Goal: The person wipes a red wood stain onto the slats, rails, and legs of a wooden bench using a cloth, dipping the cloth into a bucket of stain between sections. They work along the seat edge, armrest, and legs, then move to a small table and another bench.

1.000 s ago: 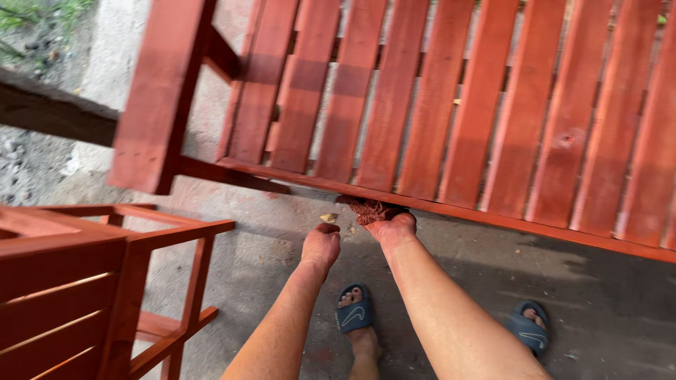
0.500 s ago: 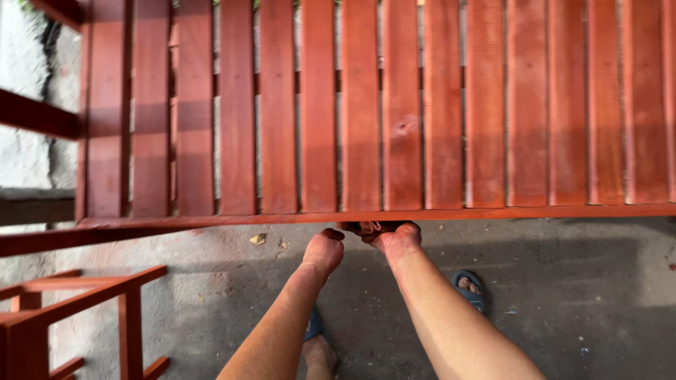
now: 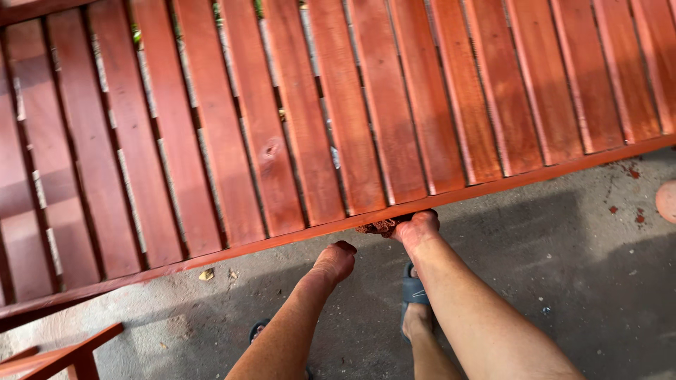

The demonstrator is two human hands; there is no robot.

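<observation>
The slatted wooden table is showing a glossy reddish-brown stain, streaked darker along the grain. A rust-brown rag is peeking beneath its edge. The concrete floor is looking grey, dotted with red spots; the sandals are appearing dark blue-grey.

1. A grey, rough concrete floor fills the near right of the scene, with shadow across it.
2. Small red stain spots speckle the floor at the far right.
3. A dark blue rubber sandal sits on the floor near the middle.
4. A small yellowish dry leaf lies on the floor to the left.
5. A red-brown wooden frame corner shows at the near left.
</observation>
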